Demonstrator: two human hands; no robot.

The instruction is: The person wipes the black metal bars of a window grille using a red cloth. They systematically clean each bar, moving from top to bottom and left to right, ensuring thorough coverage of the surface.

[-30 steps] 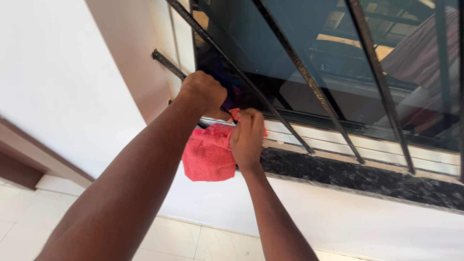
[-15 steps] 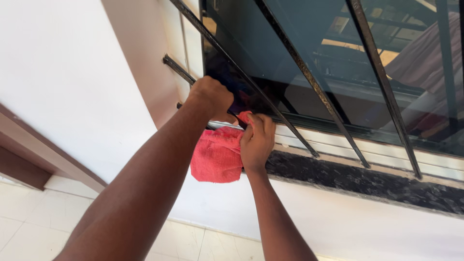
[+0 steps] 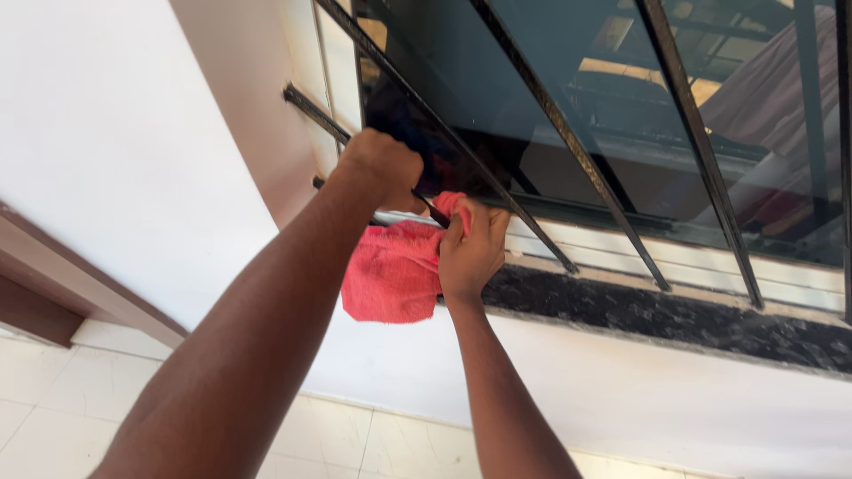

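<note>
cloth: a pink-red cloth [image 3: 393, 273], bunched up and hanging down just below the bottom corner of the window, in front of the white wall

right hand: the right hand [image 3: 472, 250] is clamped on the top edge of the cloth, fingers curled round it, pressing it up against the lower end of a bar

left hand: the left hand [image 3: 383, 168] is balled into a fist right beside it, up at the window's bottom-left corner; looks like it's wrapped round a thin dark bar, but can't really tell what's inside the fist

bars: black metal bars [image 3: 568, 142] run slanted across the window, the hands are at the lowest left one

glass: dark glass [image 3: 532, 80] behind the bars, with reflections in it

sill: dark speckled stone sill [image 3: 657, 310] under the window, to the right of the hands

wall: white wall [image 3: 106, 133] all round

floor: pale tile floor [image 3: 53, 381] down below
</note>
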